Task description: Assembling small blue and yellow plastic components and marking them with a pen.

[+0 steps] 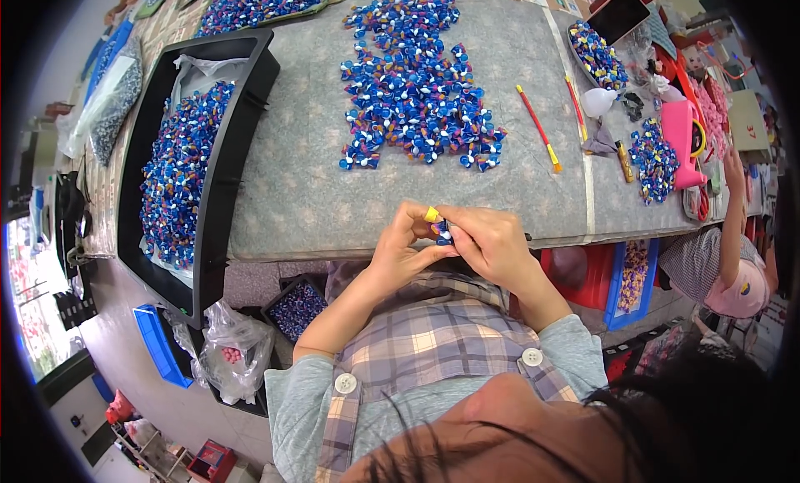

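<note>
Both my hands meet at the table's near edge, in front of the plaid apron. My left hand [406,243] pinches a small blue figure piece [443,231] with white and orange parts. A yellow band [432,215] wraps one of its fingertips. Pressed close against the same piece, my right hand [489,237] has its fingers closed. A short dark end sticks out beside that hand, so it may hold a thin tool; the rest is hidden. Beyond my hands, a wide pile of similar blue, white and orange pieces [421,91] covers the grey cloth.
At left stands a black tray [218,195] of such pieces. Two red brushes [537,126] [576,104] lie at right, near a small heap of pieces [654,160], a pink holder [682,145] and a phone [618,16]. Another person's arm [733,212] reaches in at far right.
</note>
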Tool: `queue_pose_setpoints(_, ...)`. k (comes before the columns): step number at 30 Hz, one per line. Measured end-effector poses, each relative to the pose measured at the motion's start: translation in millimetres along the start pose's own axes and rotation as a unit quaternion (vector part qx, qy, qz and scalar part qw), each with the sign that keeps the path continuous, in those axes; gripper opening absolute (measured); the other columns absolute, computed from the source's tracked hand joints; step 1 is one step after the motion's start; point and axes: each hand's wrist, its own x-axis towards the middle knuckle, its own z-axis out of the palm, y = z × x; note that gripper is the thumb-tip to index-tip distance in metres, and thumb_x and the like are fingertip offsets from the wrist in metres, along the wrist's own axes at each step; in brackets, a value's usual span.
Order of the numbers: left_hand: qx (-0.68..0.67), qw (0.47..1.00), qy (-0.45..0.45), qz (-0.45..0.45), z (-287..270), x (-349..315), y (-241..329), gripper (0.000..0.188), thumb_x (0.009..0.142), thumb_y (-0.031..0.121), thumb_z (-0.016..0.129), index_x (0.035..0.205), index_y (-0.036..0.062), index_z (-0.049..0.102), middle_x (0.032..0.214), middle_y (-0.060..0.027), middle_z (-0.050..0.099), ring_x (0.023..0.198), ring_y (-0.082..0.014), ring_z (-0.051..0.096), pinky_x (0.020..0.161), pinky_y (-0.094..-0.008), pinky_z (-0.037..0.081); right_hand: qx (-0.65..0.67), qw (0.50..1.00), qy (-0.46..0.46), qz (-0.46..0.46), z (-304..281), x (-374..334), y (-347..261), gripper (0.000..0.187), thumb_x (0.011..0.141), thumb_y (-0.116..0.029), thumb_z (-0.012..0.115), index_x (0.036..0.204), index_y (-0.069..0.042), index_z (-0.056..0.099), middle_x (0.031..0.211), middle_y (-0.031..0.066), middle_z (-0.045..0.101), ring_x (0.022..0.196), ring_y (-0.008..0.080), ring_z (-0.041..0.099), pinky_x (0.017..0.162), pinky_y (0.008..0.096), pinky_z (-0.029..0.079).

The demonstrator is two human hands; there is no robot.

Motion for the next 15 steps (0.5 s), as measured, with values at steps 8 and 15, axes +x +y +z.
queue_pose_setpoints(8,0.013,1.0,-0.001,0.005,0.3,0.6,0.0,0.041,0.074,0.008,0.07,0.1,0.0048,0.038,0.088,-0.0057,0.056,0.085,-0.0126,0.059,0.072,-0.0244,0.046,-0.005,1.0,-0.005,0.003,-1.8,-1.0,1.6,0.019,0.079,-0.011,0.054,0.097,-0.008,0.061,0.07,0.0082,0.061,0.059,0.0234,0.059,0.051,0.0331,0.045)
queue_pose_setpoints(15,0.018,0.999,-0.033,0.012,0.6,3.9,-2.0,0.042,0.074,0.003,0.068,0.101,0.0062,0.037,0.095,-0.0052,0.051,0.088,-0.0126,0.057,0.072,-0.0256,0.049,0.006,1.0,-0.011,0.005,-3.9,-1.4,3.3,0.021,0.081,-0.009,0.052,0.099,-0.005,0.06,0.075,0.0113,0.062,0.061,0.0248,0.06,0.054,0.0332,0.046)
